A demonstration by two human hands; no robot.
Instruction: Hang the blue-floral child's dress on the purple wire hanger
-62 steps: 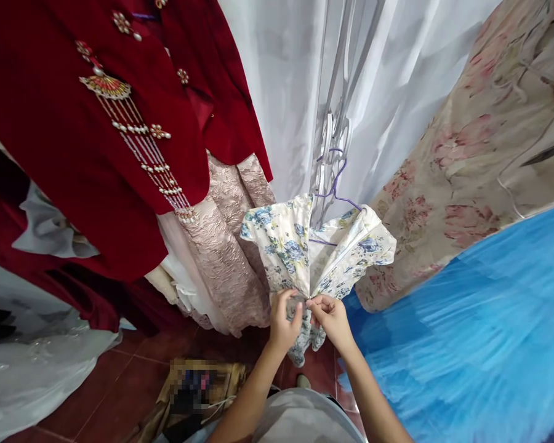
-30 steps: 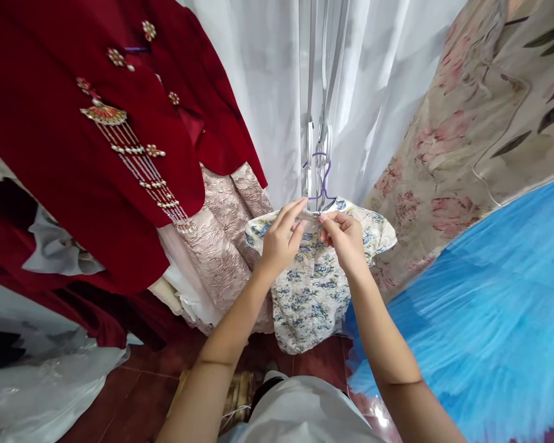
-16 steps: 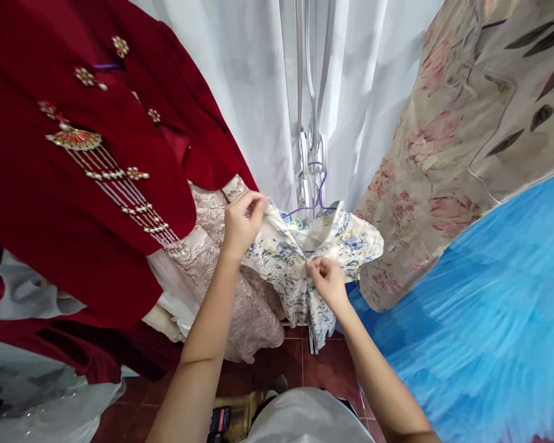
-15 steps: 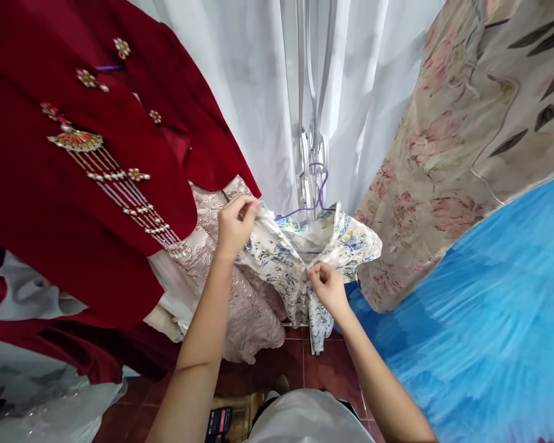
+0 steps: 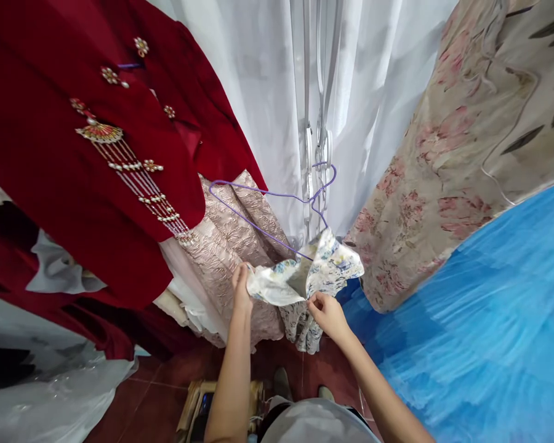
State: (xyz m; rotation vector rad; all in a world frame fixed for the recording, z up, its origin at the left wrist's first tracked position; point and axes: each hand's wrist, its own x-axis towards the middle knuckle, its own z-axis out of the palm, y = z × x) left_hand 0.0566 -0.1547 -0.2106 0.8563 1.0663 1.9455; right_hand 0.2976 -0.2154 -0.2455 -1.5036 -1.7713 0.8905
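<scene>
A white dress with a blue and yellow floral print (image 5: 335,264) hangs by one shoulder from a purple wire hanger (image 5: 263,226). The hanger's left arm is bare, and its hook is on a white ring hanger (image 5: 329,147). My left hand (image 5: 242,288) is closed on the dress's left shoulder, holding it below the bare hanger arm. Fingertips of my right hand (image 5: 325,312) pinch the neckline edge at the dress's front middle. The lower part of the dress droops in folds beneath my hands.
On the left hang a red velvet jacket (image 5: 133,246) with beaded brooches and a pink brocade garment (image 5: 231,246). A beige floral dress (image 5: 406,203) and a blue tulle skirt (image 5: 484,307) are at right. White curtains (image 5: 258,92) stand behind. A wooden crate (image 5: 194,400) sits on the floor.
My left hand has pulled the left shoulder of the dress off the hanger and down, baring that arm. My right hand has moved slightly lower, still pinching the neckline.
</scene>
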